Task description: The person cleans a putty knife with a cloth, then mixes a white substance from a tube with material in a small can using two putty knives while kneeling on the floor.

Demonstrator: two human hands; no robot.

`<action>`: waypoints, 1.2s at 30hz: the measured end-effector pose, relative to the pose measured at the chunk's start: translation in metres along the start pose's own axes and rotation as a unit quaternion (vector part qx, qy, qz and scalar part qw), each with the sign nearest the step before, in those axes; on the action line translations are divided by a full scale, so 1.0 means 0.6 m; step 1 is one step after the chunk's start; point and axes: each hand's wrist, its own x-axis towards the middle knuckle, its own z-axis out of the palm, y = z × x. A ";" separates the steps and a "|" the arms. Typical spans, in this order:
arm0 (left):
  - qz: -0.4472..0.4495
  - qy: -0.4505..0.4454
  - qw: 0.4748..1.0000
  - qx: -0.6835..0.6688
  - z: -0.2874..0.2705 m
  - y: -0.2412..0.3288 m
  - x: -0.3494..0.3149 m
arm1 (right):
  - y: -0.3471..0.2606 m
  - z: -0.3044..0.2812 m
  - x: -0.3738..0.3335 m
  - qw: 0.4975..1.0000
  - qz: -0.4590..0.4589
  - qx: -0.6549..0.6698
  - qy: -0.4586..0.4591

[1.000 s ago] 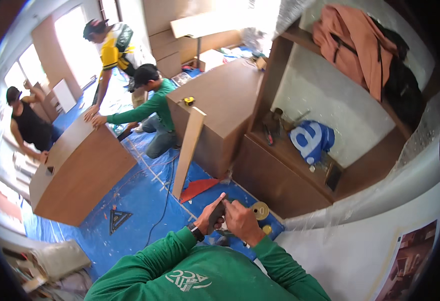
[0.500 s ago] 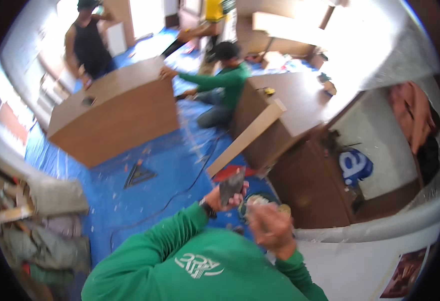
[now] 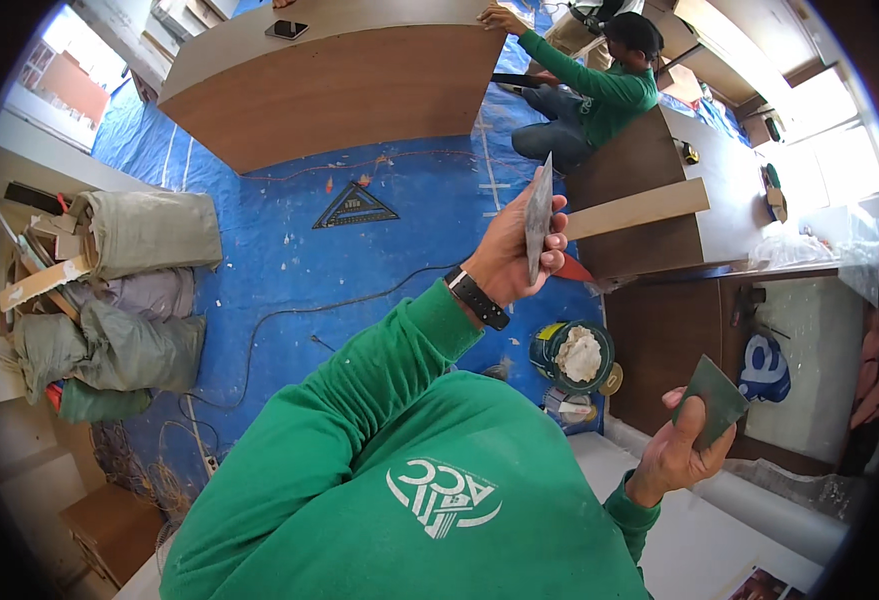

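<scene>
My left hand [image 3: 511,248], with a dark watch on its wrist, is raised in front of my chest. Its fingers and thumb close round a thin grey plate [image 3: 538,222], seen nearly edge-on with a pointed tip upward. Out to the right, my right hand [image 3: 681,455] pinches a flat, dark green rectangular plate [image 3: 711,402] between thumb and fingers. On the floor between the two hands stands an open dark green bucket [image 3: 542,352] with a whitish, paste-like lump [image 3: 579,354] inside. Beside it is a small container [image 3: 567,408].
A wooden panel box [image 3: 339,105] bears a phone [image 3: 286,30]. A co-worker in green [image 3: 599,100] crouches by it, one hand on its corner. A long board [image 3: 644,208] leans at a brown cabinet [image 3: 619,180]. A triangular square [image 3: 356,205] and black cord [image 3: 339,305] lie on blue sheeting.
My right hand has moved from above the bucket out to the right. My left hand has turned its grey plate nearly edge-on. The view has shifted, and the person in black is no longer seen.
</scene>
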 end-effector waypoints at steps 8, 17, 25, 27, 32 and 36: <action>0.134 0.163 0.976 0.043 0.067 -0.007 -0.019 | -0.039 0.099 0.014 0.986 0.034 0.117 -0.111; 0.187 0.187 0.964 0.030 0.069 -0.049 -0.019 | -0.036 0.171 0.024 0.956 -0.047 -0.059 -0.284; 0.200 0.283 0.926 0.149 -0.010 -0.117 0.018 | -0.023 0.194 -0.004 0.955 0.000 -0.115 -0.273; 0.196 0.294 0.919 0.173 -0.035 -0.134 0.024 | -0.022 0.191 -0.007 0.953 0.024 -0.136 -0.269; 0.146 0.364 0.901 0.184 -0.021 -0.164 -0.004 | -0.008 0.173 -0.024 0.947 0.090 -0.143 -0.272; 0.095 0.315 0.921 0.206 -0.064 -0.180 -0.012 | -0.012 0.163 -0.032 0.944 0.106 -0.152 -0.273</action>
